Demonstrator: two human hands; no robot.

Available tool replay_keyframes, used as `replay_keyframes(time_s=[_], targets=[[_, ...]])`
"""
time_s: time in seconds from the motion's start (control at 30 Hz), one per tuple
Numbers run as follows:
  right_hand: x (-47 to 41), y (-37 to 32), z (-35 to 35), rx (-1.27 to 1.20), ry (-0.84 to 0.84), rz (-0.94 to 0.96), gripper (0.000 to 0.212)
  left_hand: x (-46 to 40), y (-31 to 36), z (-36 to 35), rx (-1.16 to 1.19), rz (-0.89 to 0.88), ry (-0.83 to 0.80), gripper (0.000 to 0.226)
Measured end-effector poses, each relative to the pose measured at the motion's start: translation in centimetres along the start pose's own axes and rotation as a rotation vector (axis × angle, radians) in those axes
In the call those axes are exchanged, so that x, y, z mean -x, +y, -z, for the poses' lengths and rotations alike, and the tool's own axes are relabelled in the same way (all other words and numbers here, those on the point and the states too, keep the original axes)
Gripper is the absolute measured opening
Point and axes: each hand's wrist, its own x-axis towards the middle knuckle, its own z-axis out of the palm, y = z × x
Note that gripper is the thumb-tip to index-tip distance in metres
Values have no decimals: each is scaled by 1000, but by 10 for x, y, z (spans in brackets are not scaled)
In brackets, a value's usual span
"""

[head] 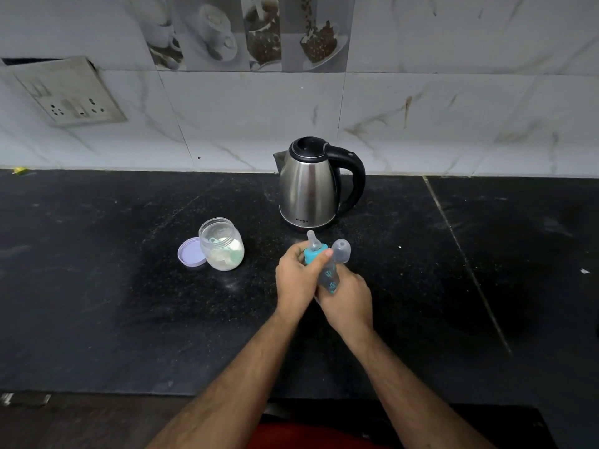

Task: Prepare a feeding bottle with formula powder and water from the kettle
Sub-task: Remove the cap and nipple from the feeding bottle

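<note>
Our left hand (296,273) curls fingers round teal collar (313,254) of feeding bottle (327,277); our right hand (348,299) clamps bottle's lower body, bottle tilted above black counter (97,303). Left to right beyond: lilac lid (191,251) flat, touching open formula jar (222,244); we see powder inside. Steel kettle (308,186) behind hands; clear cap (341,251) just beside bottle's teat (313,239).

Dim soft light, wide-angle edge bending, slight overall blur
</note>
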Motion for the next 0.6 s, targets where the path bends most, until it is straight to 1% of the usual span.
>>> replay_keyframes(time_s=[0.13, 0.2, 0.27, 0.37, 0.47, 0.53, 0.6], targets=[[-4, -5, -3, 29, -12, 33, 28, -5, 6, 8, 13, 72, 125, 49], [-4, -10, -5, -27, -42, 29, 26, -5, 11, 11, 37, 76, 113, 51], [-2, -17, -4, -167, -118, -2, 27, -7, 16, 17, 84, 69, 16, 46], [4, -25, 3, -365, -242, -29, 26, -11, 20, 34, 116, 54, -196, 43], [7, -27, 1, -429, -256, -31, 25, -14, 17, 54, 197, 99, -379, 33], [7, -28, -2, -435, -266, -28, 27, -16, 15, 68, 272, 134, -443, 27], [8, -30, -4, -440, -289, -27, 30, -19, 14, 81, 284, 136, -495, 30]])
